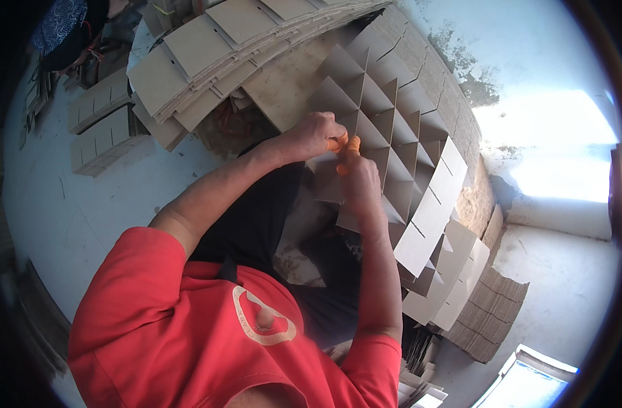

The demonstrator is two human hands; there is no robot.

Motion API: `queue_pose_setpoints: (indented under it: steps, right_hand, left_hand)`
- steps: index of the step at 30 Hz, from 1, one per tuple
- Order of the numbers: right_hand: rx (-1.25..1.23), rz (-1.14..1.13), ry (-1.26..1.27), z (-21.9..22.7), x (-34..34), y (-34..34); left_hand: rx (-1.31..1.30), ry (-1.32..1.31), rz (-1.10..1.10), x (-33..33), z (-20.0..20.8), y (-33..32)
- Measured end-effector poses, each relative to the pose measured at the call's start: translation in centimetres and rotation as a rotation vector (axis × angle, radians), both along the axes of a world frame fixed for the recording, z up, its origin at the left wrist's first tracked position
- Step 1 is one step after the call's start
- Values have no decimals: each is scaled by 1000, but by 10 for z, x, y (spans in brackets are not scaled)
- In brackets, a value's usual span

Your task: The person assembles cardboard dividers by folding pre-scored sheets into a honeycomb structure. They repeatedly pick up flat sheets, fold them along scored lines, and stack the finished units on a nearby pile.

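Note:
A brown cardboard divider grid [390, 136] of interlocking slotted strips stands in front of me, its cells opening upward. My left hand [311, 138] is closed at the grid's near left edge, its fingers curled in. Right beside it, my right hand [360, 180] is also closed, knuckles up. The two hands nearly touch, and both wear orange finger covers. They appear to pinch the edge of a cardboard strip between them, though the fingertips partly hide it. A wide slotted strip [431, 207] forms the grid's right side.
Long stacks of slotted cardboard strips [212, 47] lie across the far side. More cardboard stacks sit at the left [101, 146] and lower right [489, 313]. A stained wall [454, 58] rises at the right. Another person [69, 34] is at the far left.

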State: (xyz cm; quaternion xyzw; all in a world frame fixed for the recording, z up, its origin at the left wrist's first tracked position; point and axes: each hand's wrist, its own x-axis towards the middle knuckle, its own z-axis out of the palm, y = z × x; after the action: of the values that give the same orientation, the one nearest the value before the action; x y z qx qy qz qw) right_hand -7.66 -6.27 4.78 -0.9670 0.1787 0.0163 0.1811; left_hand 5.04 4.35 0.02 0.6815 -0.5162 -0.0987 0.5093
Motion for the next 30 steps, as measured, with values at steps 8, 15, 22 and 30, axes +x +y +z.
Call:
queue_pose_setpoints:
  steps: [8,15,22,30]
  right_hand:
    - [-143,-274,-168,32,-32,-53]
    - [-312,-648,-92,1,-166,-174]
    - [499,-929,-409,10,-200,-194]
    - [660,-950,-1070,-1,-287,-208]
  left_hand:
    - [-36,-367,34,4,8,-1]
    - [138,-549,-212,21,28,-61]
    - [377,-510,-359,46,34,-152]
    - [459,-623,-382,36,36,-201]
